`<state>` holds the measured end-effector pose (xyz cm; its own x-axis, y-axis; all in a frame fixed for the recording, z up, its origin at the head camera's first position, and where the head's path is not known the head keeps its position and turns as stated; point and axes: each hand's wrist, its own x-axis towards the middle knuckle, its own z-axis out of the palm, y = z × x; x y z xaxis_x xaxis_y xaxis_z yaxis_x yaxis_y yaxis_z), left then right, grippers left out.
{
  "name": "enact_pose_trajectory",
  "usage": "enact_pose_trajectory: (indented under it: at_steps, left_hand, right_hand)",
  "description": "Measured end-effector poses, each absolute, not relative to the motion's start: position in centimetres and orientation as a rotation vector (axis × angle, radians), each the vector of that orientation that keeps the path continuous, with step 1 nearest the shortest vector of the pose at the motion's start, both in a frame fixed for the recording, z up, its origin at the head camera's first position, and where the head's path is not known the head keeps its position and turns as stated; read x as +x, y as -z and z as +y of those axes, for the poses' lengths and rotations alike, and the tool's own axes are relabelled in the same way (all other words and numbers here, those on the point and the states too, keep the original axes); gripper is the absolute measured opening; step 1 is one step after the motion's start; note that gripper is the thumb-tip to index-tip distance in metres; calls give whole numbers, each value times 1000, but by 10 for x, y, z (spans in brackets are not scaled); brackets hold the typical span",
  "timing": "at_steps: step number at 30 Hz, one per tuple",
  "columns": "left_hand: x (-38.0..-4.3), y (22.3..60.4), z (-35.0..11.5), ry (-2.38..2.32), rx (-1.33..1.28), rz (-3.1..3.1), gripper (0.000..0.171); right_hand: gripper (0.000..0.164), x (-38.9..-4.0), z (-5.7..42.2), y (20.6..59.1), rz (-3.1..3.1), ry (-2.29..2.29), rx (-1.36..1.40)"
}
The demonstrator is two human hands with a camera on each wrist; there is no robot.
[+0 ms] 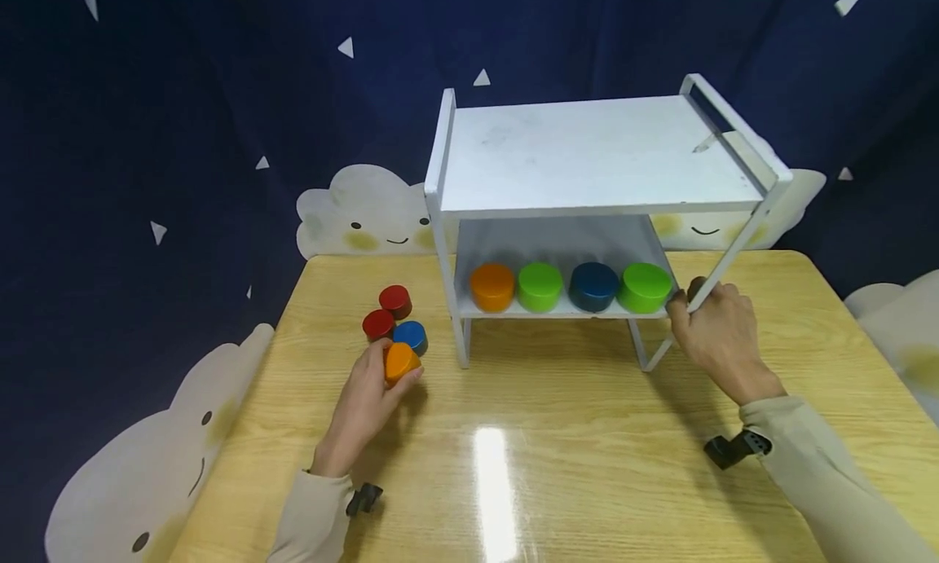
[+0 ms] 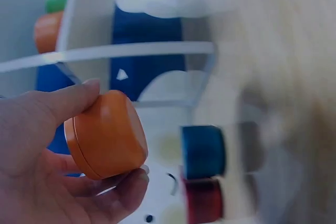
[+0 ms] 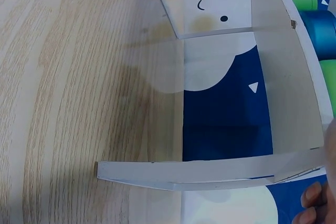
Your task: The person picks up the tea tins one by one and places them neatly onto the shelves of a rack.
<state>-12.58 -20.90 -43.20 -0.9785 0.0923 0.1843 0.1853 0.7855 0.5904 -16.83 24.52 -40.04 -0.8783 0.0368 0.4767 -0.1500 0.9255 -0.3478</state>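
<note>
My left hand [image 1: 368, 396] grips an orange round container [image 2: 107, 135] between thumb and fingers, held above the table in the left wrist view. Just beyond it on the table stand a blue container [image 1: 411, 336] and two red ones, the nearer red container [image 1: 378, 325] beside the blue. My right hand [image 1: 715, 335] holds the right front leg of a white two-tier shelf [image 1: 594, 160] at its lower board. Along that lower board sit an orange container [image 1: 492, 288], a green container [image 1: 540, 287], a dark blue container [image 1: 593, 287] and another green container [image 1: 645, 288].
The shelf stands on a light wooden table [image 1: 587, 465], its top board bare. Behind hangs a dark blue curtain [image 1: 220, 74] with white triangles and clouds. Dark wrist cameras are strapped at both sleeves.
</note>
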Motion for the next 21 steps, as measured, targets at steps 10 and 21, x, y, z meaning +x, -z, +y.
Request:
enact_pose_trajectory:
  at_steps: [10, 21]
  left_hand:
    - [-115, 402, -191, 901, -343, -2756, 61]
    - [-118, 392, -178, 973, -411, -2667, 61]
  right_hand:
    - [43, -168, 246, 400, -2608, -539, 64]
    - [42, -169, 245, 399, -2604, -567, 63]
